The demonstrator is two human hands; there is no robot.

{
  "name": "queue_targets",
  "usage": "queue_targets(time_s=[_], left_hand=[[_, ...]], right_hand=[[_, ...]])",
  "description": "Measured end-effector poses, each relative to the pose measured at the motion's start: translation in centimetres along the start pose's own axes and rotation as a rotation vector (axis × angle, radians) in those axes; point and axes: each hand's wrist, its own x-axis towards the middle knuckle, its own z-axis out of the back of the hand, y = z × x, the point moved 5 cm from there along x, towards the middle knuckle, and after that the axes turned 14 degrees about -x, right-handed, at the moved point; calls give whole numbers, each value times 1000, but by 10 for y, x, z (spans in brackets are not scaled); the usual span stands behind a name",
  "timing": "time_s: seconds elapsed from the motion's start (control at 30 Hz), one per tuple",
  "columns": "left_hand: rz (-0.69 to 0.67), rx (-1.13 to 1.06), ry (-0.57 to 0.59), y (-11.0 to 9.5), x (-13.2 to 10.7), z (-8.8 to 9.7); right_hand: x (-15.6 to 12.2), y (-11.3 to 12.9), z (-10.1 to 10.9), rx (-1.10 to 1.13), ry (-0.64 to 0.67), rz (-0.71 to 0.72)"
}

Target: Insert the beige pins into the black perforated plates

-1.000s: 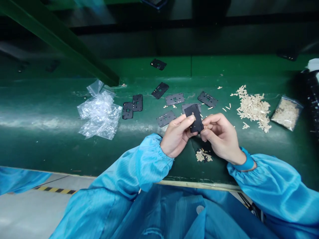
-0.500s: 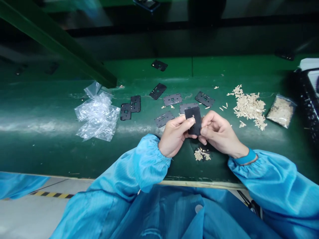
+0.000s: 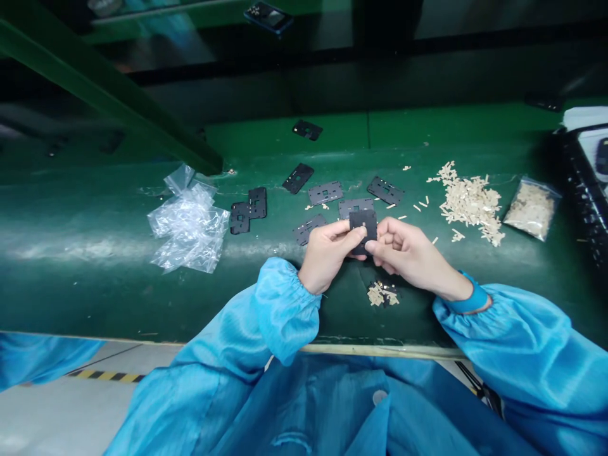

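My left hand (image 3: 327, 254) and my right hand (image 3: 407, 251) meet above the green belt (image 3: 95, 253), both pinching one small black plate (image 3: 363, 225) held upright between their fingertips. Left thumb and forefinger grip its left edge, right fingers press its right side. Several more black plates (image 3: 325, 192) lie flat on the belt just beyond my hands. A small clump of beige pins (image 3: 381, 294) lies on the belt under my right wrist.
A heap of beige pins (image 3: 470, 201) and a clear bag of them (image 3: 531, 208) lie at right. Crumpled clear bags (image 3: 190, 221) sit at left. A green beam (image 3: 104, 95) slants above. A dark tray (image 3: 589, 183) is at the right edge.
Both hands have shifted slightly left and away with the black plate, which has turned from tilted to nearly square-on. The things on the belt have not moved.
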Motion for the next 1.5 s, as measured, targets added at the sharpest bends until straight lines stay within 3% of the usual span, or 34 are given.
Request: queue_targets(time_s=[0.1, 0.2, 0.27, 0.33, 0.47, 0.57, 0.67, 0.77, 0.87, 1.0, 1.27, 1.5], left_hand=[[18, 11, 17, -3, 4, 1], [-49, 25, 5, -6, 6, 4], [-104, 159, 56, -7, 5, 2], [-202, 427, 203, -8, 0, -5], [-385, 992, 643, -1, -18, -24], [-438, 1154, 770, 4, -25, -26], [-474, 1195, 773, 6, -25, -24], [-482, 1201, 754, 7, -23, -24], [-490, 1200, 717, 5, -23, -25], [-410, 1077, 626, 0, -19, -23], [-198, 674, 446, 4, -9, -11], [-92, 500, 330, 8, -1, -4]], right_hand=[[3, 3, 11, 44, 9, -68], [6, 9, 35, 221, -295, 30], [7, 7, 38, 194, -300, 15], [6, 6, 37, 69, -244, -7], [-2, 11, 46, -159, -205, -12], [-12, 11, 50, -370, -49, -26], [-34, 4, 41, -615, 121, 59], [-61, -3, 28, -870, 54, 164], [-80, -9, 14, -949, -26, 168], [-79, -6, 11, -912, -120, 168], [-52, 9, 20, -838, -207, 147], [-48, -17, 15, -618, -137, 14]])
